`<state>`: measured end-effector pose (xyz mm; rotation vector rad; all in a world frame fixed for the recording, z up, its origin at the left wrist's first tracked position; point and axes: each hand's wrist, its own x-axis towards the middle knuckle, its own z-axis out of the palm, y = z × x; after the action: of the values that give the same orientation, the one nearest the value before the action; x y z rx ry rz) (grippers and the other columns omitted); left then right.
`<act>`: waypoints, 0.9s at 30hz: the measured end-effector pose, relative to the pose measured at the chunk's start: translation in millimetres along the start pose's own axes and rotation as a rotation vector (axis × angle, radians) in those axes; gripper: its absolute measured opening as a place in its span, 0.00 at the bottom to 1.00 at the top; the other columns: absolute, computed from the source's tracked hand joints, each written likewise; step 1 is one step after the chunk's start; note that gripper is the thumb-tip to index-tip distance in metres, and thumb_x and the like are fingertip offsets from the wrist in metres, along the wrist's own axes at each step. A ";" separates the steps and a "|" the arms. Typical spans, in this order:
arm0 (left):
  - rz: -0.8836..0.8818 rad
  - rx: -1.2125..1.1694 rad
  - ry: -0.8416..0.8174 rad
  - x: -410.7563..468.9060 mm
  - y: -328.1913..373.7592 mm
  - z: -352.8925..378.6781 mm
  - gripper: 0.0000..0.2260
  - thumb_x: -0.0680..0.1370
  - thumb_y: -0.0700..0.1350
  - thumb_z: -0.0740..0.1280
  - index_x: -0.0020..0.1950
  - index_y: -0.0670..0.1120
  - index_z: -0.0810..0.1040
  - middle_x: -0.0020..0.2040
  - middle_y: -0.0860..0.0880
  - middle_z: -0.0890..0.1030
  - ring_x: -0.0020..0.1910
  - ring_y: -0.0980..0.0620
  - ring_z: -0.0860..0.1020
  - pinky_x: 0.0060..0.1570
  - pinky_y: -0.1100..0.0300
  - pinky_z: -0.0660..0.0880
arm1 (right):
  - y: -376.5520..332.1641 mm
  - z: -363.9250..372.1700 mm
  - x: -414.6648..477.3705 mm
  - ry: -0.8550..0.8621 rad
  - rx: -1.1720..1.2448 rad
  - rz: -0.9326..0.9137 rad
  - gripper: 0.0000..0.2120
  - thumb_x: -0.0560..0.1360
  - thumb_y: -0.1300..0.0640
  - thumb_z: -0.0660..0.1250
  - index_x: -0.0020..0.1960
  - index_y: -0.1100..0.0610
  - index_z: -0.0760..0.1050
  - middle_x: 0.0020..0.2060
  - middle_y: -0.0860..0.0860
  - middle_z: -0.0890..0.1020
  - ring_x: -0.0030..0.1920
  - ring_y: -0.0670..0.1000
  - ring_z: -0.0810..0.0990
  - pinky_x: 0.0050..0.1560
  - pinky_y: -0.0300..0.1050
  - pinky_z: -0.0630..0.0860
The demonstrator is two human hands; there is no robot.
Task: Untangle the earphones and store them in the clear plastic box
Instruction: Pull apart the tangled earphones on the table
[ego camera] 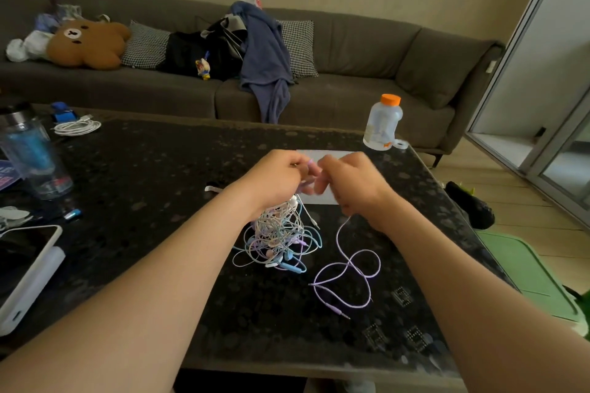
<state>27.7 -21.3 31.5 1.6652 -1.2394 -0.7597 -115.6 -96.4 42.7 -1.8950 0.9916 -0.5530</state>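
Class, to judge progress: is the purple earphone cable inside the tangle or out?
Mostly out: the purple cable lies in loose loops beside the tangle, rising into the right hand.

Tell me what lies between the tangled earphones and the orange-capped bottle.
Head view: the left hand holding the tangled earphones and the right hand holding a purple cable, both over a pale flat rectangle; then bare table.

A tangle (277,238) of white, blue and lilac earphones stands pulled up in a heap. One purple cord (349,264) loops loose right of it. The box (332,156) lies just behind.
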 end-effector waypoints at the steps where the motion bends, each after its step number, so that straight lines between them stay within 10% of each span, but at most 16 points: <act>1: -0.017 -0.013 -0.031 -1.2 1.9 0.6 0.13 0.88 0.40 0.59 0.56 0.44 0.84 0.45 0.49 0.86 0.39 0.61 0.84 0.43 0.63 0.75 | -1.0 -3.3 -1.1 0.045 0.069 0.004 0.22 0.84 0.51 0.61 0.37 0.62 0.79 0.21 0.45 0.73 0.25 0.48 0.68 0.26 0.41 0.66; 14: -0.071 -0.504 -0.328 -8.1 24.0 3.2 0.14 0.88 0.43 0.57 0.65 0.41 0.80 0.37 0.52 0.72 0.34 0.56 0.64 0.38 0.59 0.58 | 7.6 -21.7 0.2 0.278 0.396 0.118 0.08 0.78 0.60 0.71 0.40 0.56 0.77 0.31 0.51 0.72 0.32 0.49 0.70 0.37 0.45 0.75; 20: -0.028 -0.619 -0.202 -5.2 21.4 3.4 0.14 0.88 0.44 0.59 0.68 0.44 0.81 0.39 0.53 0.77 0.37 0.56 0.71 0.46 0.57 0.68 | 7.7 -15.9 0.1 0.182 0.273 0.199 0.08 0.84 0.57 0.66 0.52 0.60 0.82 0.31 0.52 0.72 0.29 0.48 0.68 0.29 0.42 0.69; 27: -0.012 -0.543 -0.001 -0.3 14.2 10.4 0.11 0.88 0.47 0.62 0.63 0.50 0.83 0.51 0.52 0.89 0.46 0.59 0.85 0.52 0.56 0.72 | 1.5 -0.9 -2.7 -0.098 -0.036 0.216 0.17 0.85 0.52 0.60 0.42 0.58 0.77 0.28 0.52 0.74 0.25 0.49 0.69 0.28 0.41 0.70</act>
<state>12.9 -25.4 40.2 1.2251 -0.9146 -0.9997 -118.4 -95.1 41.9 -1.7997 1.1304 -0.3147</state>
